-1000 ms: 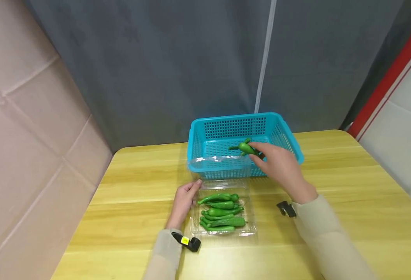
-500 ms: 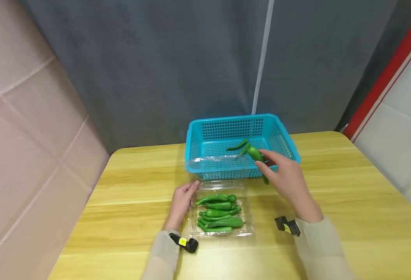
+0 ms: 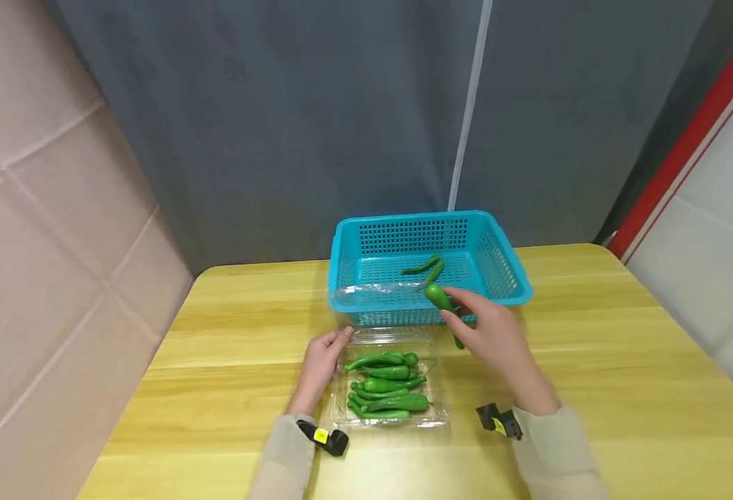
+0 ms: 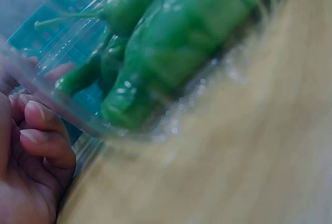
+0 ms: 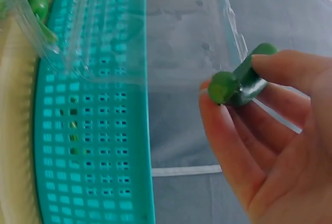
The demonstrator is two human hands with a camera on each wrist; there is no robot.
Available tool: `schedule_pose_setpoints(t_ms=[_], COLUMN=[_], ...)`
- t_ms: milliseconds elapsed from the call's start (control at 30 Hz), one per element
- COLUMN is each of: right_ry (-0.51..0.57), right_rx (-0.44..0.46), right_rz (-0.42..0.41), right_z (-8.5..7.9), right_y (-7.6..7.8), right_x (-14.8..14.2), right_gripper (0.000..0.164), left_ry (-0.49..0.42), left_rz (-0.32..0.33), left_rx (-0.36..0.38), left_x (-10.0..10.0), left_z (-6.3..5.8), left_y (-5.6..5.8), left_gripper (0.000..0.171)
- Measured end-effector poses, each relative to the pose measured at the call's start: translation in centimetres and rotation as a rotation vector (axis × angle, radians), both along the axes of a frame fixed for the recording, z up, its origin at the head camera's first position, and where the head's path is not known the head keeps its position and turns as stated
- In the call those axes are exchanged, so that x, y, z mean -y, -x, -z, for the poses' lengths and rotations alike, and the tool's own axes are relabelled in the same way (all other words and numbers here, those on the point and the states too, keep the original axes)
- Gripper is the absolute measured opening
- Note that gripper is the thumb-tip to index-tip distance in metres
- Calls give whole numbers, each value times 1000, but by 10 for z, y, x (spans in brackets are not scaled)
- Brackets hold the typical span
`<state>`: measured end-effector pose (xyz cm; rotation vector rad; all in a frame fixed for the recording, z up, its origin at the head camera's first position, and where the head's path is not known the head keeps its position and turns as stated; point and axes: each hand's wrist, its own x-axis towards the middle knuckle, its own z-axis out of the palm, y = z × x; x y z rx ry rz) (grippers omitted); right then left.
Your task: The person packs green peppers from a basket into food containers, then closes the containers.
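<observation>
In the head view my right hand (image 3: 490, 335) pinches a green pepper (image 3: 439, 297) between thumb and fingers, above the basket's near right side. The right wrist view shows the held pepper (image 5: 224, 87) with its rounded end toward the camera. My left hand (image 3: 320, 364) grips the left edge of a transparent plastic clamshell box (image 3: 398, 337) by its hinge, thumb on top. Several green peppers (image 3: 394, 385) lie side by side in the box. Its raised clear lid overlaps the blue basket (image 3: 413, 221). Two thin green peppers (image 3: 435, 271) show inside the basket.
The basket stands at the back of the wooden table (image 3: 229, 361), close to a grey curtain (image 3: 279, 139). A pale panel (image 3: 60, 243) rises on the left, a white one with a red strip (image 3: 685, 153) on the right. Black cameras are strapped to both wrists.
My right hand has drawn the pepper out from over the basket toward the near side, then slightly left toward the box. The left hand keeps its grip on the box edge.
</observation>
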<state>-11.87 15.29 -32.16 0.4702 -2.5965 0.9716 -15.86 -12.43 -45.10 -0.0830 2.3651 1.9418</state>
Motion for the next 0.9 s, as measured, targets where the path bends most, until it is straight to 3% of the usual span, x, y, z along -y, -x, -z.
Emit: schedule_pose_setpoints(t_ms=[300, 667, 767, 900], right_ry=[-122, -248, -286, -332], right_rx=[1, 55, 108, 159], right_rz=[-196, -301, -334, -363], right_z=[9, 17, 19, 23], right_y=[-2, -1, -1, -3], right_x=[14, 30, 33, 37], right_gripper=[36, 30, 30, 31], left_ry=[10, 15, 11, -2], left_rz=[11, 1, 7, 18], left_rx=[-6, -20, -8, 4], left_x=[1, 1, 1, 0], left_z=[1, 1, -3, -16], left_y=[-1, 0, -1, -6], left_gripper=[47, 49, 48, 44])
